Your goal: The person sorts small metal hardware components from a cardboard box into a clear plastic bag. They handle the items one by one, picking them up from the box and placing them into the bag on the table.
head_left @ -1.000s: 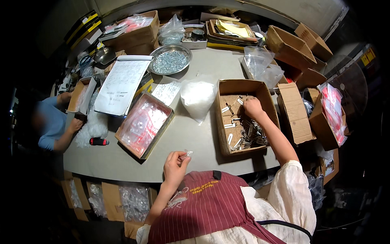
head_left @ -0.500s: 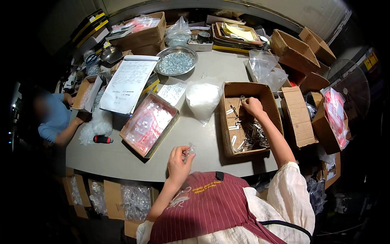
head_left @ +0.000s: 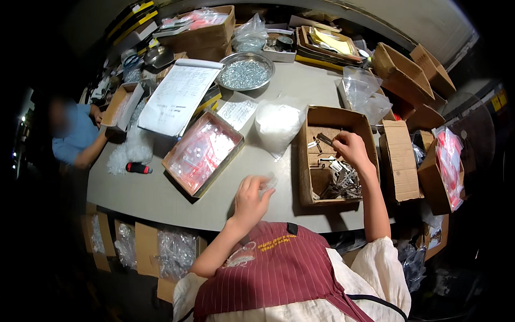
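Observation:
My left hand (head_left: 250, 199) is over the table's front part, fingers pinched on a small clear plastic bag (head_left: 270, 181). Inside the open brown carton (head_left: 304, 177), my right hand (head_left: 351, 148) has its fingertips closed on a narrow dark metal piece (head_left: 325, 140); the finer shape of that piece is too small to tell. Below the hand lies a heap of thin metal pieces (head_left: 343, 185), some silvery and some dark. Left of the carton stands a bulging white plastic bag (head_left: 278, 124).
A box of clear, red-marked bags (head_left: 203, 153) sits left of centre. Behind it are a clipboard with paper (head_left: 179, 96) and a metal bowl of small parts (head_left: 245, 74). A red-black tool (head_left: 138, 168) lies near another person (head_left: 78, 134). More cartons (head_left: 399, 161) crowd the right.
My right hand has drawn back a little toward me inside the carton, with the dark piece now showing at its fingertips. My left hand has moved slightly forward with the bag. The view has shifted.

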`<act>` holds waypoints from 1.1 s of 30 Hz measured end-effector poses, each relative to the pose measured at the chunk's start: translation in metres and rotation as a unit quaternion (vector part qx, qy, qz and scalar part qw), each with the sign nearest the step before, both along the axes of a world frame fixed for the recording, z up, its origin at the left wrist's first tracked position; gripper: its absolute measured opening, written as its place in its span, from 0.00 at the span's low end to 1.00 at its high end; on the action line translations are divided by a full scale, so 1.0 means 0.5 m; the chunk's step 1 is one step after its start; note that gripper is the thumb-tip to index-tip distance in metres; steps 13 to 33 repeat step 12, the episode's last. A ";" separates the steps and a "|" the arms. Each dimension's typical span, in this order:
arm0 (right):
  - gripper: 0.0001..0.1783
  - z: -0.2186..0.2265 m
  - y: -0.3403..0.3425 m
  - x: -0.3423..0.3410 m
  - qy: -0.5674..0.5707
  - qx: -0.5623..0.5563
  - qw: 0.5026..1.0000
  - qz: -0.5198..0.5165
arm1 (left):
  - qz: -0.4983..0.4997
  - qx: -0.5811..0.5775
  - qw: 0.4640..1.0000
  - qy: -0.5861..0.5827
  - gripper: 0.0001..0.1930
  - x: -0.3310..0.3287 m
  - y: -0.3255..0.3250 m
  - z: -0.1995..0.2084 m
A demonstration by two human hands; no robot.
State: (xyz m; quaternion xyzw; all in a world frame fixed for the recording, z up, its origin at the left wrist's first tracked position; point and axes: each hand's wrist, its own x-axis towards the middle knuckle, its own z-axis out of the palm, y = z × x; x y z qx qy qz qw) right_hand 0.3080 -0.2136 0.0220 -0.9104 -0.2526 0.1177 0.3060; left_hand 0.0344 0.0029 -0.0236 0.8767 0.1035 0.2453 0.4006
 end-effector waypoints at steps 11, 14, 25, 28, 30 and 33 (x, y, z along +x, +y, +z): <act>0.12 0.122 0.079 -0.239 -0.059 -0.018 0.952 0.300 | -0.033 -0.013 0.999 -0.017 0.15 0.002 -0.012 0.019; 0.11 0.114 0.085 -0.239 -0.074 0.000 0.947 0.312 | -0.038 -0.017 0.999 -0.014 0.15 -0.005 -0.010 0.024; 0.11 0.114 0.085 -0.239 -0.074 0.000 0.947 0.312 | -0.038 -0.017 0.999 -0.014 0.15 -0.005 -0.010 0.024; 0.11 0.114 0.085 -0.239 -0.074 0.000 0.947 0.312 | -0.038 -0.017 0.999 -0.014 0.15 -0.005 -0.010 0.024; 0.11 0.114 0.085 -0.239 -0.074 0.000 0.947 0.312 | -0.038 -0.017 0.999 -0.014 0.15 -0.005 -0.010 0.024; 0.11 0.114 0.085 -0.239 -0.074 0.000 0.947 0.312 | -0.038 -0.017 0.999 -0.014 0.15 -0.005 -0.010 0.024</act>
